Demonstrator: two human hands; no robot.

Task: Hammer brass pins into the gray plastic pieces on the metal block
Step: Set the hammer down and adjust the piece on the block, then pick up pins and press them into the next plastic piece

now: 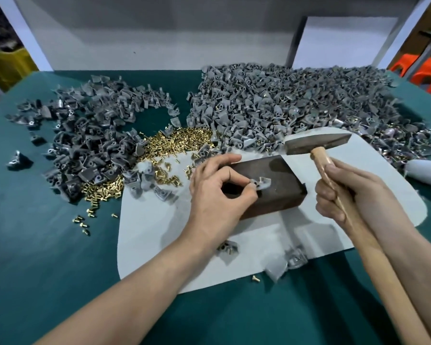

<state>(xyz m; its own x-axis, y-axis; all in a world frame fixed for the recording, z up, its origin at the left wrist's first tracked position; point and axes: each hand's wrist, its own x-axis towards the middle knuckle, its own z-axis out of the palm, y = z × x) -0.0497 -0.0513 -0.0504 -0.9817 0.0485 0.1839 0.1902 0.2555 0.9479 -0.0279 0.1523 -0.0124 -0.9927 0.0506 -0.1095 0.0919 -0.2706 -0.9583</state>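
Hammer (317,143) poised over metal block (281,168), piece steadied by fingertips.
Left hand (217,192) pinched the gray plastic piece (263,183) on the block at frame centre. Right hand (343,192), curled tight round the hammer's shaft, held its head above and right of the piece, long axis lying left-right.

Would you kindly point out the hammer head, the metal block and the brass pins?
hammer head (317,143): head view, its side face.
metal block (271,168): head view, bare top.
brass pins (181,138): head view, pile's middle.
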